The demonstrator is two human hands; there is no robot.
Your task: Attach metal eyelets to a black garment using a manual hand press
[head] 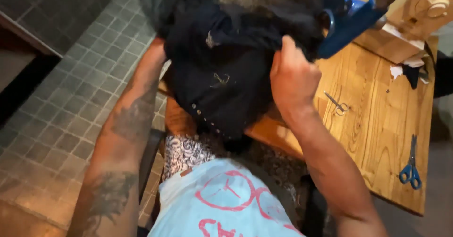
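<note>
A black garment (226,72) with small metal studs along one edge hangs bunched over the near edge of a wooden table (377,138). My right hand (291,74) grips its upper right fold, fingers closed on the cloth. Only the tattooed forearm of my left arm (132,119) shows; it reaches up behind the garment's left side, and the hand itself is hidden by the cloth.
Small metal snips (336,103) lie on the table near my right hand. Blue-handled scissors (411,168) lie at the table's right edge. A blue machine part (347,22) and a wooden block (391,41) stand at the back. Grey tiled floor (71,100) lies to the left.
</note>
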